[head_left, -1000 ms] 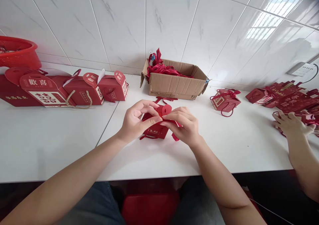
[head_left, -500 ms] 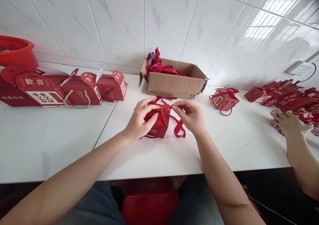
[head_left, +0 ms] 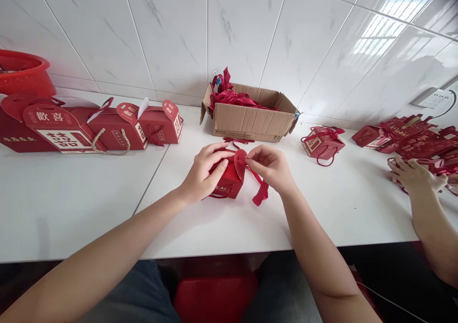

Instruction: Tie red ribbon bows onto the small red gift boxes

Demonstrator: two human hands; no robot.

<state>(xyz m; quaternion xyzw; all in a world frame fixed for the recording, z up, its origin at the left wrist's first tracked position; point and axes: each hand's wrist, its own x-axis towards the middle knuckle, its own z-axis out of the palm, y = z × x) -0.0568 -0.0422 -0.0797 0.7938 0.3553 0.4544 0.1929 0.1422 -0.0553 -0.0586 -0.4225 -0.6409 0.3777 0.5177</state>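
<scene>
My left hand (head_left: 201, 176) has stopped pinching and rests open on the red box (head_left: 234, 179) on the table (head_left: 222, 230), so only my right hand (head_left: 271, 169) pinches, I think, the ribbon (head_left: 262, 192) by its flap (head_left: 240, 158)

A window reflection (head_left: 379, 36) glares on glossy wall tiles (head_left: 236, 32).

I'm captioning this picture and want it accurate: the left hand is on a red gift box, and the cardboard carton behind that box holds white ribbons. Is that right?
Not quite: the ribbons are red, not white, as the head view shows. The left hand is on a red gift box, and the cardboard carton stands behind it.
</scene>
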